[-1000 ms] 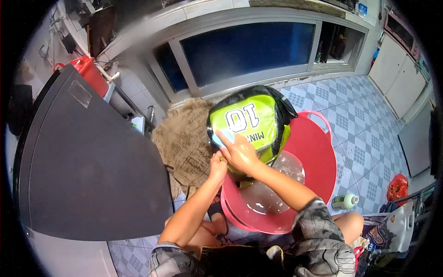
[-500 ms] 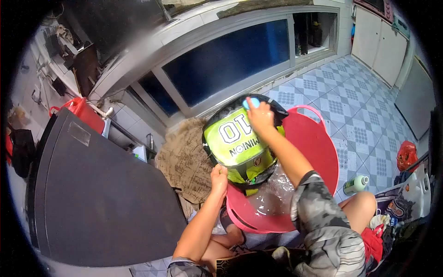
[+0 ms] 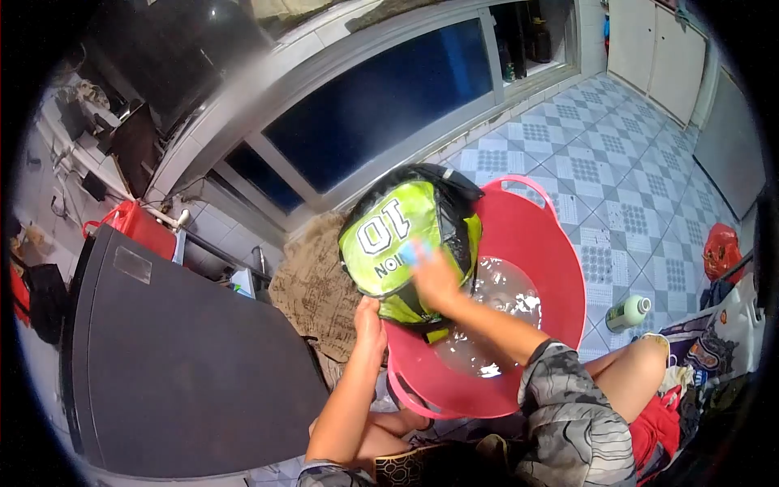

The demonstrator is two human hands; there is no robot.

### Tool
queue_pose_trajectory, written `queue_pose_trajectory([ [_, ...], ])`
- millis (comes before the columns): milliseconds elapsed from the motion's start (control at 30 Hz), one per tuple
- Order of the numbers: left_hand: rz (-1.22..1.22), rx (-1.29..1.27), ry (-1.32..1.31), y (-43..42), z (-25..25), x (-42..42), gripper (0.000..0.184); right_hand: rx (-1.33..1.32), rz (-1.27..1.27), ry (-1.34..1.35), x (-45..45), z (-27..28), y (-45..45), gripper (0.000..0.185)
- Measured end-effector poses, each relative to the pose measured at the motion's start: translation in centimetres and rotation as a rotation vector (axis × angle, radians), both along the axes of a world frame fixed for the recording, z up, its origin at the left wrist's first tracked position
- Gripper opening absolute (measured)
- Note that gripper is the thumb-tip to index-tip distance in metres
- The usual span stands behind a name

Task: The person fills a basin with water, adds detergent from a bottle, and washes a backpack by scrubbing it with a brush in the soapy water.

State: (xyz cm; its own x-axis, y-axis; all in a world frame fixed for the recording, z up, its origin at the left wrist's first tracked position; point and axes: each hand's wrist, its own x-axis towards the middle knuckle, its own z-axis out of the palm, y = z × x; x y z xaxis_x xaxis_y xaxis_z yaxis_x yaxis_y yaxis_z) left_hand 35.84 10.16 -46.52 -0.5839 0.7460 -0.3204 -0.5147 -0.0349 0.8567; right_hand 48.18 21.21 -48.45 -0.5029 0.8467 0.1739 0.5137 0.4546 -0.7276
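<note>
A green and black bag (image 3: 377, 235) with "10" on its front lies tilted over the left side of a pink tub (image 3: 552, 268). Cloudy, bubbly water (image 3: 507, 304) shows in the tub. My right hand (image 3: 436, 280), somewhat blurred, presses a light blue brush or sponge (image 3: 416, 252) to the bag's front, near the lettering. Its exact shape is smeared by motion. My left hand (image 3: 370, 323) is closed on the bag's lower left edge, beside the tub's rim.
Left of me stands a dark grey appliance (image 3: 187, 349), with a red container (image 3: 142, 231) behind it. A brown mat (image 3: 312, 292) lies beyond the tub's left side. At right are a green-white bottle (image 3: 629, 313), a red plastic bag (image 3: 720, 250) and red cloth (image 3: 656, 426).
My right hand moved with the blue item from the bag's top edge down to the lettering. My left hand keeps its hold on the bag's edge. The view has shifted.
</note>
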Motion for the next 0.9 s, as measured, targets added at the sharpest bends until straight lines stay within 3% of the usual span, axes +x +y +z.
queue_pose_trajectory([
  [33, 0.000, -0.009, 0.006, -0.1, 0.2, 0.0, 0.033, 0.318, 0.097, 0.294, -2.2, -3.5, -2.0, 0.056],
  [67, -0.008, -0.016, -0.017, -0.1, 0.8, -0.3, 0.032, 0.337, 0.273, 0.199, -1.2, -1.9, -4.2, 0.056],
  [133, -0.018, -0.038, -0.066, -0.9, 1.6, -0.7, 0.032, 0.232, 0.184, 0.177, -1.8, -3.6, -2.2, 0.055],
  [167, 0.003, -0.046, -0.006, -0.6, -0.7, -1.9, 0.031, 0.228, 0.050, 0.297, -1.7, -4.5, -0.6, 0.056],
  [200, 0.046, -0.059, -0.003, -0.2, 0.1, -0.9, 0.029, 0.098, -0.125, 0.176, -1.0, -5.5, 0.9, 0.057],
  [267, 0.070, -0.106, -0.002, 0.1, 1.8, 1.1, 0.028, 0.107, -0.219, 0.056, -0.3, -4.8, 0.7, 0.061],
  [367, 0.033, -0.001, -0.052, -0.2, 0.2, -0.5, 0.028, 0.010, 0.062, 0.240, -1.0, -2.2, -4.3, 0.062],
  [400, 0.037, 0.000, -0.045, -0.2, 0.0, -0.9, 0.028, 0.246, 0.155, 0.241, -1.2, -3.2, -5.1, 0.061],
  [467, 0.056, -0.037, -0.072, -0.5, -0.3, -1.3, 0.029, 0.099, 0.074, 0.212, -1.4, -4.5, -2.6, 0.058],
  [500, 0.050, -0.065, 0.015, -0.2, 1.0, 0.2, 0.031, -0.106, -0.062, 0.117, -1.1, -4.2, -1.3, 0.055],
  [533, 0.048, -0.015, 0.017, -0.1, -0.7, -0.5, 0.030, -0.046, -0.172, 0.102, -0.4, -3.9, -0.3, 0.055],
  [600, 0.042, 0.001, -0.058, 0.2, -0.8, -0.4, 0.032, -0.112, -0.148, 0.132, -0.4, -3.2, -1.4, 0.057],
  [667, 0.033, -0.005, -0.070, -0.2, -0.4, -0.3, 0.031, 0.055, 0.056, 0.305, -1.1, -4.5, -4.2, 0.058],
  [733, 0.027, -0.012, -0.059, -0.2, 0.3, -0.6, 0.031, 0.195, 0.207, 0.242, -0.9, -4.2, -4.3, 0.058],
  [800, 0.060, -0.087, 0.035, -0.1, 0.2, -0.1, 0.032, -0.009, 0.023, 0.268, -1.0, -5.3, -1.4, 0.060],
  [833, 0.082, -0.095, 0.084, 0.1, 0.0, 0.2, 0.034, -0.105, -0.072, 0.152, -0.4, -5.1, -0.4, 0.062],
  [900, 0.063, -0.026, 0.013, 0.2, -0.2, 0.2, 0.032, 0.018, -0.079, 0.253, -1.2, -5.5, -1.2, 0.063],
])
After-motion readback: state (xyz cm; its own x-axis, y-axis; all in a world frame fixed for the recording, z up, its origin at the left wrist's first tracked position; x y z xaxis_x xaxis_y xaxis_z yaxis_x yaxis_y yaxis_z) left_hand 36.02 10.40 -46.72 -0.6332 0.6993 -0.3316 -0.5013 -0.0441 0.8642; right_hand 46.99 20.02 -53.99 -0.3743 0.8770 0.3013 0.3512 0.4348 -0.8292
